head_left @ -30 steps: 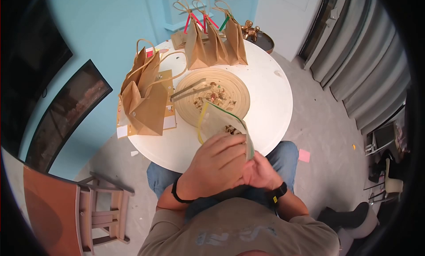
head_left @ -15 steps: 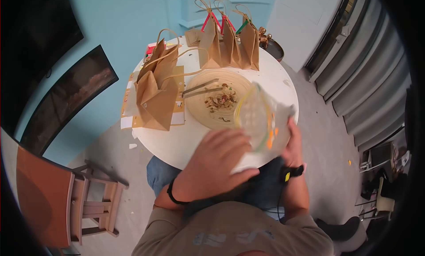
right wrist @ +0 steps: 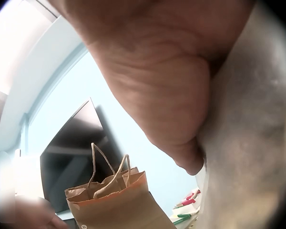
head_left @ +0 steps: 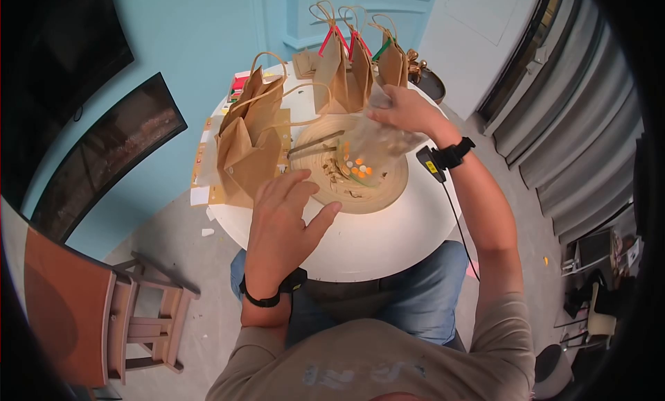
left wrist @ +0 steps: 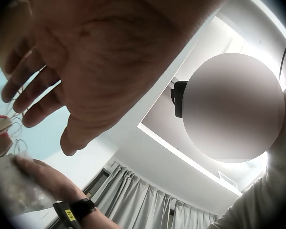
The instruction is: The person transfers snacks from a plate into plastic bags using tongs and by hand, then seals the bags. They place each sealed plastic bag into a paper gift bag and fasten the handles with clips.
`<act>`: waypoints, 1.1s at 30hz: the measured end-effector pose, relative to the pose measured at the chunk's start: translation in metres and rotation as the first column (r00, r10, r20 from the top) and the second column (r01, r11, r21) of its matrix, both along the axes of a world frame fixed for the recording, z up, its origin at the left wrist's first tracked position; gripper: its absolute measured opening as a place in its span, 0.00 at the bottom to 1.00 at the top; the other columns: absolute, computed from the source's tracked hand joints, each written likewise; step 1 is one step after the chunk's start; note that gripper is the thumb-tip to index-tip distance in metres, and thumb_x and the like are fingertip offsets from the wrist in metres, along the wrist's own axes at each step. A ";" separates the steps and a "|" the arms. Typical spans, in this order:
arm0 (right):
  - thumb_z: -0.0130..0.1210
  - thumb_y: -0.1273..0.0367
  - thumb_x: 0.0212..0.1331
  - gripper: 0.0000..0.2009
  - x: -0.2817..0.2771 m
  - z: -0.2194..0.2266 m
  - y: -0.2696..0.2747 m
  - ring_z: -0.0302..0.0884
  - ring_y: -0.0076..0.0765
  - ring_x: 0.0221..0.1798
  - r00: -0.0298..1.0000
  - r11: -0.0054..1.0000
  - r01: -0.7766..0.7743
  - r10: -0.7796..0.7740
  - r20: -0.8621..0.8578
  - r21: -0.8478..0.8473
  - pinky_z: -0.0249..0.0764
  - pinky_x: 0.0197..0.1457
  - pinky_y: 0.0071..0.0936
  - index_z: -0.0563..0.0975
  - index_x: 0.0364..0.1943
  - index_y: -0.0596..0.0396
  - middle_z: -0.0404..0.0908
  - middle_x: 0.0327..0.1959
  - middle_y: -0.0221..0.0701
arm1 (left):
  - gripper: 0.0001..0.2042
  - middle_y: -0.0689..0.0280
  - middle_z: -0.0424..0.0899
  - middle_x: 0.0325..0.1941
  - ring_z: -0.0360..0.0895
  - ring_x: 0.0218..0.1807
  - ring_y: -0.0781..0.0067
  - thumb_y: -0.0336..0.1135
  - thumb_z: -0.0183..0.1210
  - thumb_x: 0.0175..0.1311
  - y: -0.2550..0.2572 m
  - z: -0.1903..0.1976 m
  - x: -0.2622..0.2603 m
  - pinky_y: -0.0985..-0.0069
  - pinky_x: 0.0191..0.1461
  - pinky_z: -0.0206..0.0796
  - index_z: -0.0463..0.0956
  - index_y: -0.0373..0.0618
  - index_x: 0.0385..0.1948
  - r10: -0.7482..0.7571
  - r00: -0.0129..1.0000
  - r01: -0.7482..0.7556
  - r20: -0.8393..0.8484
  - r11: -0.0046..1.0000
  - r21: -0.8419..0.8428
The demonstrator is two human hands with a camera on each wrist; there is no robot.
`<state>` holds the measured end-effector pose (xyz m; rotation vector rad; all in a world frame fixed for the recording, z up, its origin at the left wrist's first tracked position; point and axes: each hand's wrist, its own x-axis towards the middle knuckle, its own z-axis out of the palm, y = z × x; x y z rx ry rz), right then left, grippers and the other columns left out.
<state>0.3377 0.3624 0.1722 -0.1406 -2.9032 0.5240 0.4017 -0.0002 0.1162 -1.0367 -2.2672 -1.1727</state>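
The clear bag (head_left: 379, 143) is tilted over the plate (head_left: 397, 186), its lower end blurred; orange and white pieces (head_left: 359, 168) show at that end. Whether that end touches the plate cannot be told. The right hand (head_left: 407, 114) holds the bag's upper part, grip closed on it. Tongs (head_left: 317, 144) lie across the plate's left side, near dark scraps (head_left: 332, 169). The left hand (head_left: 282, 224) is open, palm down, fingers spread, above the table (head_left: 360, 259), grip holding nothing. A large paper bag (head_left: 251, 148) stands left of the plate; three smaller paper bags (head_left: 334, 82) stand beyond it, with red and green strips at their tops.
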 end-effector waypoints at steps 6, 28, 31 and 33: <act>0.70 0.41 0.68 0.36 -0.020 0.016 -0.020 0.91 0.62 0.49 1.000 0.992 0.006 -0.008 0.016 0.130 0.85 0.55 0.49 0.85 0.57 0.66 0.91 0.44 0.56 | 0.17 0.53 0.90 0.64 0.82 0.64 0.43 0.39 0.80 0.63 -0.001 -0.003 -0.003 0.54 0.68 0.74 0.89 0.38 0.47 -0.009 1.000 0.009 0.005 1.000 -0.017; 0.69 0.63 0.70 0.20 -0.004 0.073 0.010 0.87 0.35 0.39 0.997 0.988 0.051 -0.041 0.067 -0.143 0.83 0.46 0.38 0.86 0.56 0.67 0.89 0.38 0.35 | 0.21 0.50 0.91 0.58 0.86 0.48 0.49 0.43 0.77 0.69 0.008 -0.022 -0.026 0.62 0.43 0.80 0.86 0.35 0.53 -0.008 0.996 0.007 0.084 1.000 0.010; 0.69 0.65 0.70 0.15 0.006 0.066 0.017 0.85 0.31 0.39 1.000 0.971 0.019 -0.016 0.012 -0.240 0.81 0.45 0.34 0.86 0.49 0.65 0.88 0.37 0.31 | 0.24 0.50 0.91 0.58 0.88 0.50 0.51 0.44 0.77 0.69 0.014 -0.019 -0.026 0.64 0.50 0.81 0.85 0.35 0.57 -0.033 0.984 0.031 0.177 0.999 0.014; 0.69 0.65 0.70 0.13 0.014 0.066 0.017 0.84 0.28 0.39 0.999 0.962 -0.017 0.007 -0.039 -0.272 0.80 0.44 0.32 0.86 0.46 0.64 0.87 0.36 0.30 | 0.26 0.47 0.90 0.59 0.88 0.56 0.47 0.45 0.76 0.70 0.020 -0.024 -0.031 0.59 0.57 0.80 0.83 0.33 0.60 -0.063 0.973 0.056 0.224 0.998 0.040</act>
